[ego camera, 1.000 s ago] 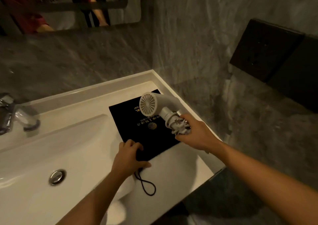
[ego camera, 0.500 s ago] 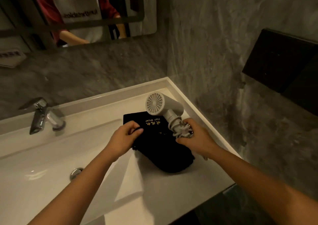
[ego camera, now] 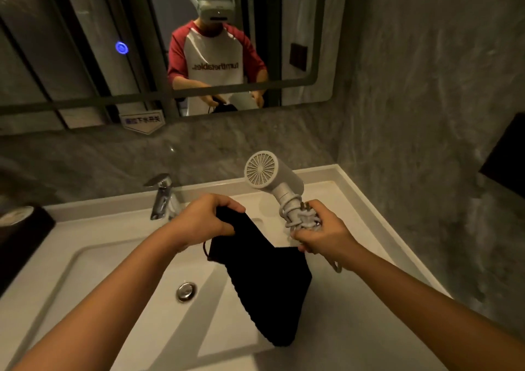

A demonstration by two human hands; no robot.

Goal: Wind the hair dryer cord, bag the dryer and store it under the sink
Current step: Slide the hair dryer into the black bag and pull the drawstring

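A white hair dryer point(ego camera: 271, 176) points its round grille up and left above the sink's right side. Its cord point(ego camera: 297, 216) is wound around the handle. My right hand point(ego camera: 324, 234) grips that handle and the coils, with a corner of the bag pinched under its fingers. A black cloth bag point(ego camera: 270, 282) hangs in the air over the basin. My left hand point(ego camera: 206, 220) is shut on its upper left edge, beside the drawstring loop point(ego camera: 206, 253).
The white sink point(ego camera: 85, 271) has a chrome faucet point(ego camera: 163, 197) at the back and a drain point(ego camera: 186, 291) in the basin. A mirror point(ego camera: 85, 44) hangs above. A dark box point(ego camera: 20, 234) sits at the left. A black wall panel point(ego camera: 505, 155) is at the right.
The bag has been lifted off the counter and now hangs between both hands. The dryer has risen with my right hand. My view has tilted up toward the mirror.
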